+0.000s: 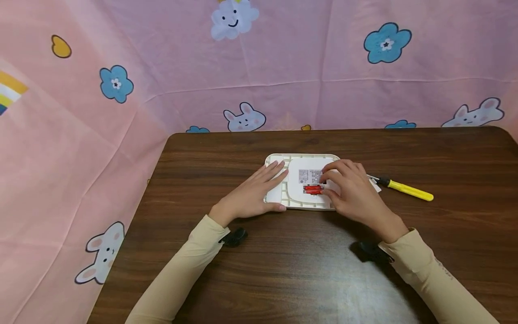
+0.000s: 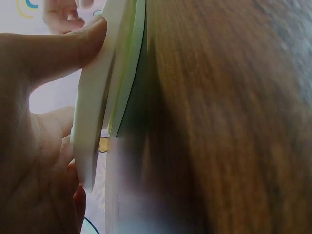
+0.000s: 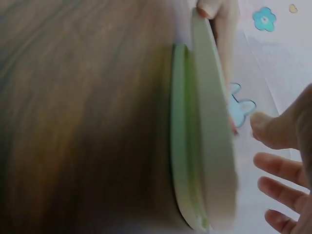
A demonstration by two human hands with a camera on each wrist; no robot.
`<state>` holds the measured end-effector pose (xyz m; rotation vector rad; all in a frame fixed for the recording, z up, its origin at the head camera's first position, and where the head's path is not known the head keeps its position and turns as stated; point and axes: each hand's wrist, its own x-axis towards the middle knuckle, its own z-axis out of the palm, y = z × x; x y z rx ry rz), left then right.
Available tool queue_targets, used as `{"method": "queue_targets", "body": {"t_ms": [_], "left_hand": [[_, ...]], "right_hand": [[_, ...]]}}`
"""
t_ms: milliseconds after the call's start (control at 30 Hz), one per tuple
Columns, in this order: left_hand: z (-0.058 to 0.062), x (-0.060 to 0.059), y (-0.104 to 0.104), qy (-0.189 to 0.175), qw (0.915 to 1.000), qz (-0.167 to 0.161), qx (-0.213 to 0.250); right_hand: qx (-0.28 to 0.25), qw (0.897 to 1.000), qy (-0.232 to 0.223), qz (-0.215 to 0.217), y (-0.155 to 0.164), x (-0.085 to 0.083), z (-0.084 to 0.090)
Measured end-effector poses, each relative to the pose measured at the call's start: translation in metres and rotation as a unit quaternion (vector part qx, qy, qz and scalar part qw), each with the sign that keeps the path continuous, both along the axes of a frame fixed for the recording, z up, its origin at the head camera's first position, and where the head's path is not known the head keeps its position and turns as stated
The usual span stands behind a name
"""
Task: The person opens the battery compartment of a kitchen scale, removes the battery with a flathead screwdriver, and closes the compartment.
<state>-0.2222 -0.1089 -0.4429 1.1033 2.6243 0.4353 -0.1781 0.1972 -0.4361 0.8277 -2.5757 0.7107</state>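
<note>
Two red batteries (image 1: 312, 189) sitting in a white device (image 1: 294, 180) on the bench (image 1: 283, 270)
From where I'm standing: left hand (image 1: 256, 191) lies spread on its left end, right hand (image 1: 357, 192) is loose, holding nothing, fingertips just by those batteries.

There is one white device (image 1: 296, 191), with two red batteries (image 1: 312, 189) near its middle and one label (image 1: 309, 176) just beyond them. Two hands are at the device: one left hand (image 1: 252, 191), one right hand (image 1: 358, 193). They come with two sleeves (image 1: 182, 274) and two black wrist pieces (image 1: 234, 237). Right of the device are one screwdriver (image 1: 398, 186) and one white scrap (image 1: 375, 185). Beneath it is one worktop (image 1: 283, 270). The cloth (image 1: 283, 58) behind and left of the device shows three rabbits (image 1: 244, 119), one cloud (image 1: 234, 20), one rainbow (image 1: 10, 90) and four blue flowers (image 1: 386, 51), two cut off.
</note>
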Motion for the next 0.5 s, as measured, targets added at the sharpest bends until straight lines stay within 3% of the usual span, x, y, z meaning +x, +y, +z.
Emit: {"method": "queue_targets", "body": {"t_ms": [500], "left_hand": [[0.0024,0.0009,0.0008,-0.003,1.0,-0.001,0.006]], "right_hand": [[0.015,1.0,0.014,0.009,-0.0104,-0.005,-0.0104]]}}
